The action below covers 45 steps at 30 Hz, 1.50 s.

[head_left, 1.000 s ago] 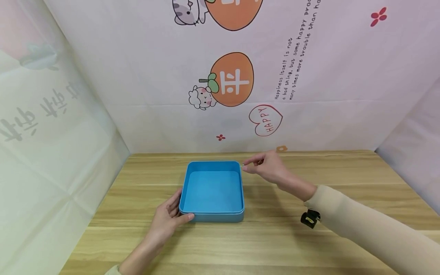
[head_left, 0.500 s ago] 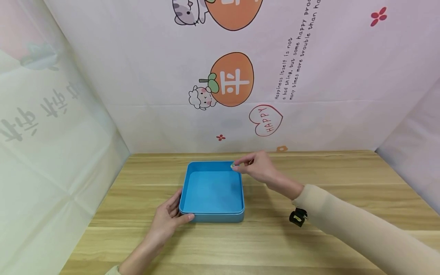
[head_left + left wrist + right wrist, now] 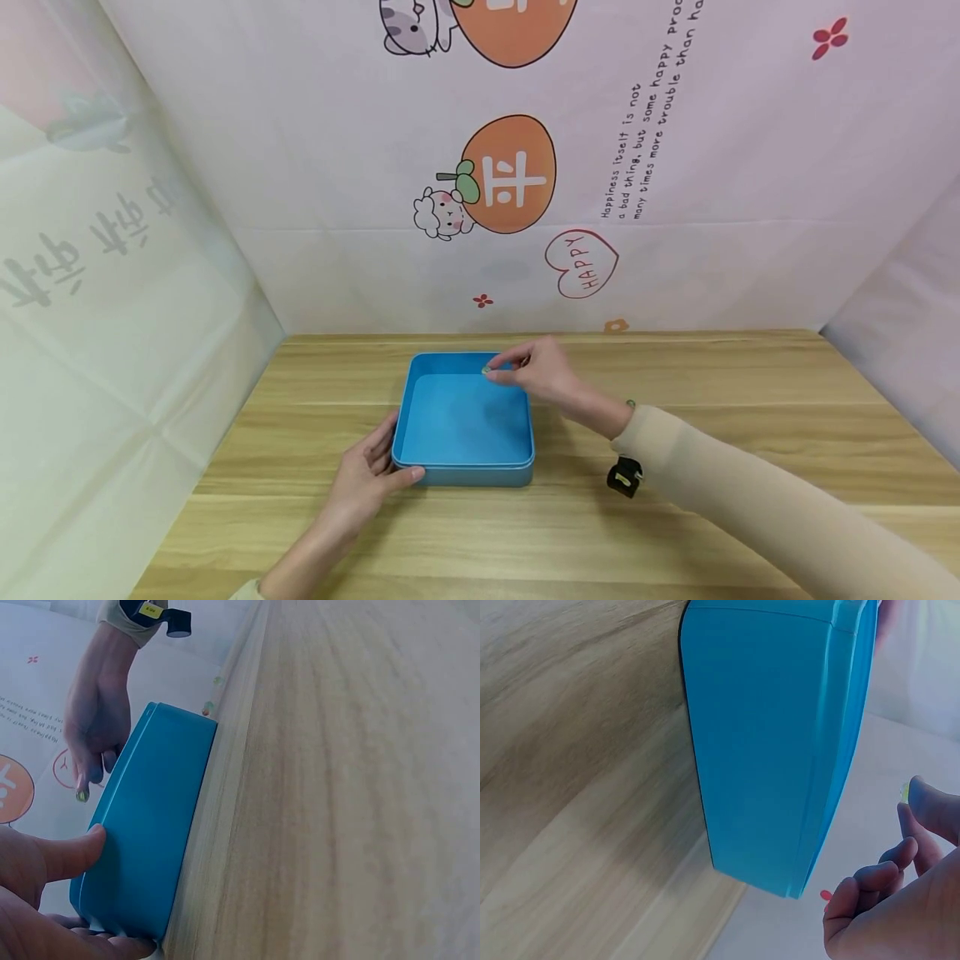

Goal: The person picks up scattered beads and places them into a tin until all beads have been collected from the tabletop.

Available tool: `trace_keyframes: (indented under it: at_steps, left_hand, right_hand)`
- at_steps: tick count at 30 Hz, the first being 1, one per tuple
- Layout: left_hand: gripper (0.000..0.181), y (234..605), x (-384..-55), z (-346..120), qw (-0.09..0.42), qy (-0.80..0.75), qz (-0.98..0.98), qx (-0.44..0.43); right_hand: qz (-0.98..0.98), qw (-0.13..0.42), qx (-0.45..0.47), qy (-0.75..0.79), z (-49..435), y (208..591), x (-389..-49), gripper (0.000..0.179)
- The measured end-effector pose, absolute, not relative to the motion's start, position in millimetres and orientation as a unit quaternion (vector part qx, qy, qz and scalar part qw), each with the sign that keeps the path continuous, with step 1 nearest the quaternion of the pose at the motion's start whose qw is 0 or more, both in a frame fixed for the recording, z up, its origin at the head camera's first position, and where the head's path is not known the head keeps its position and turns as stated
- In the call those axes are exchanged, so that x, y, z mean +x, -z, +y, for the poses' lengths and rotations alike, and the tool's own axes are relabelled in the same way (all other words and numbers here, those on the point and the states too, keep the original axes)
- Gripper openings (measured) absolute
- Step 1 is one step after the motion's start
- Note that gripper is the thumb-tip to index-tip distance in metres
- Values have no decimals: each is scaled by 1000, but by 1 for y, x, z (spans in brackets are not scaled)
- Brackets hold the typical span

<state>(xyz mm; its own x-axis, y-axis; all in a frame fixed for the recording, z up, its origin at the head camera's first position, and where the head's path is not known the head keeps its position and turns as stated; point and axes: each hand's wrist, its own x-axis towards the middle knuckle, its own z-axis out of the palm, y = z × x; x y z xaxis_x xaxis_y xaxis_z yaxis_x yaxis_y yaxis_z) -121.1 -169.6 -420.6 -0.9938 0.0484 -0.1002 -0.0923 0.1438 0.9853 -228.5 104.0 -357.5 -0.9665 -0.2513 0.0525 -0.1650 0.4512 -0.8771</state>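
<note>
An open, shallow blue box [image 3: 461, 417], square with rounded corners, rests on the wooden table with its bare floor showing. My left hand [image 3: 362, 483] grips its near left corner, the thumb on the front wall and the fingers along the left side. Over the box's far right part, my right hand [image 3: 546, 375] pinches a small greenish glass marble [image 3: 487, 370] between thumb and index finger. In the right wrist view that marble [image 3: 904, 793] looks translucent yellow-green. From the left wrist, the right hand [image 3: 97, 720] appears beyond the blue box [image 3: 150, 825], held above its rim.
A small round green thing [image 3: 631, 403] shows on the table [image 3: 675, 558] beside the right sleeve, partly hidden. The left wrist view has small coloured round pieces [image 3: 208, 708] beyond the box. A printed white cloth [image 3: 360, 167] hangs behind the table.
My right hand has moved left with the marble, from beside the box's far right corner to above its inside. The left hand and the box have stayed in place.
</note>
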Motion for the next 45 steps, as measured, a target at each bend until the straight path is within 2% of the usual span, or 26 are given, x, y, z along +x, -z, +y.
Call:
trace_keyframes:
  at_steps: [30, 45]
  left_hand:
    - [92, 421, -120, -170, 54, -652, 756, -13]
    - [93, 421, -120, -170, 56, -650, 758, -10]
  right_hand:
    - [860, 36, -148, 487, 65, 376, -230, 10]
    - [858, 51, -144, 490, 57, 380, -228, 10]
